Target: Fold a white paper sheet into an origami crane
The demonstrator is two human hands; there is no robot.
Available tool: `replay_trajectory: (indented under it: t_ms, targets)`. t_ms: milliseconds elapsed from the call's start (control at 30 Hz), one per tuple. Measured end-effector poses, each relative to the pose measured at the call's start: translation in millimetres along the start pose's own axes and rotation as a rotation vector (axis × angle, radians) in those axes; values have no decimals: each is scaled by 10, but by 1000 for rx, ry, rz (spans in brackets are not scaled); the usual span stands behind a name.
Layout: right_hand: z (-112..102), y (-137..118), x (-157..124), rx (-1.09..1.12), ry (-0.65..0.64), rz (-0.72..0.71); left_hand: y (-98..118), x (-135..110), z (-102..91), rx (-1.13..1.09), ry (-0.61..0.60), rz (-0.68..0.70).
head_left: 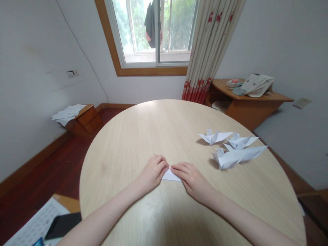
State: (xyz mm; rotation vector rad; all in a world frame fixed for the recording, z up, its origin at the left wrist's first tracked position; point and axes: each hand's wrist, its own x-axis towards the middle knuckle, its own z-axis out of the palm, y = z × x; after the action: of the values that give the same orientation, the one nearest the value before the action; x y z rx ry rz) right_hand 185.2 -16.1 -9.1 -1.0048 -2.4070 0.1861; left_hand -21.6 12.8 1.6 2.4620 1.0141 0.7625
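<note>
A small piece of folded white paper [171, 175] lies on the round wooden table, with its straight edge toward me. My left hand [156, 168] covers its left side, fingers curled and tips together at the top of the paper. From the other side my right hand [189, 175] rests over the paper's right part, its fingers pressed together and nearly touching the left fingertips. Both hands hold the paper down against the table, and the fingers hide much of it.
Three folded white paper birds [237, 157] stand on the right of the table [128, 136]. A dark phone [63, 225] and a printed sheet [28, 222] lie low at the left. A wooden desk [253, 106] with a cloth bag [258, 84] stands behind right.
</note>
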Motion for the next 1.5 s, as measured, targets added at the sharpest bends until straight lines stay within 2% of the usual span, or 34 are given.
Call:
replay_trajectory:
  t_ms: [200,400,600,700,933,1133,1333,1500]
  targets:
    - [77,-66,-138,-85,-91,45,-11,-10,-7,-82,10,-22]
    - [15,-210,-137,-91,-230,71,-77,-1,-29,-174,-44,-77]
    - [-26,-250,-119,-46,-407,152,-99,28,-130,-199,-142,-82]
    - [-31,-227,-115,-27,-452,164,-115,34,-207,-235,-199,-82]
    - [-44,-105,-53,-24,-429,177,-146,20,-338,-307,-282,-133]
    - [-65,34,4,-54,-396,153,-142,5,-357,-197,-294,-88]
    - [-51,131,28,-61,-314,176,-110,-4,-337,-150,-321,-92]
    - [64,246,-16,-146,-207,217,-82,-5,-290,-112,-346,-87]
